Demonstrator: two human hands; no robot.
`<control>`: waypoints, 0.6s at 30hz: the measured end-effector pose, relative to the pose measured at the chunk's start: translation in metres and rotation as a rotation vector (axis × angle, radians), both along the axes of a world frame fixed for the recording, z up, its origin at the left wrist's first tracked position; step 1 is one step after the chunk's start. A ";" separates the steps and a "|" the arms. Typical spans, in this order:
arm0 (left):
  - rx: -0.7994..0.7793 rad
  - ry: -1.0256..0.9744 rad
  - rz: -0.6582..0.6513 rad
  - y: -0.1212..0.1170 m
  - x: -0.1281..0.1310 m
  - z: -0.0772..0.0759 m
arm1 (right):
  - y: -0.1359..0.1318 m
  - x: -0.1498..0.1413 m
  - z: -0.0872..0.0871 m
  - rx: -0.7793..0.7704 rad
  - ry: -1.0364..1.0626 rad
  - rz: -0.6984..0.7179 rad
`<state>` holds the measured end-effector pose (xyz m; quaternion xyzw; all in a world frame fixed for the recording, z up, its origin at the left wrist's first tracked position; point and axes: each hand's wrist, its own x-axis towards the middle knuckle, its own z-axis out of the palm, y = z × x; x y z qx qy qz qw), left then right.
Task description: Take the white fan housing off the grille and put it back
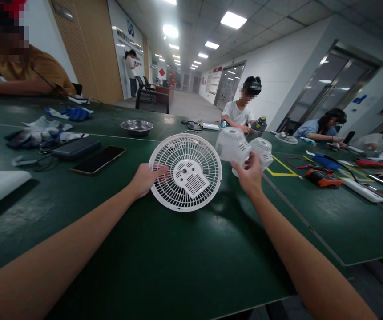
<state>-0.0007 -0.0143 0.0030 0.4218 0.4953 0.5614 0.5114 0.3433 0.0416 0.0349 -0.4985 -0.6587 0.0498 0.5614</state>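
Note:
My left hand [143,180] is closed around the left rim of a round white fan grille [185,149], with fingers behind it and thumb across its bars. The grille is tilted up above the green table, and a slotted white plate sits at its centre. To its right, my right hand [251,174] is closed on a translucent white vented fan motor cover [231,144], slightly blurred. A second white vented piece [265,149] shows just right of my fingers; I cannot tell whether it is held too. Below the cover, a small white part is mostly hidden.
A metal bowl [137,127] stands beyond the grille. On the left lie a phone [98,160], a dark power bank [77,149] and blue-grey gloves [41,133]. An orange multimeter [323,178] lies right. Several people sit around the tables [164,258].

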 end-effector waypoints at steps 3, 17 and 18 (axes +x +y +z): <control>0.013 -0.014 0.012 0.001 0.001 -0.001 | -0.001 -0.018 -0.020 -0.178 -0.097 0.061; 0.039 0.014 -0.029 0.000 -0.003 -0.001 | 0.000 -0.026 -0.027 -0.319 -0.370 -0.111; 0.035 0.023 -0.035 0.000 -0.004 -0.001 | -0.005 -0.027 -0.023 -0.237 -0.327 -0.084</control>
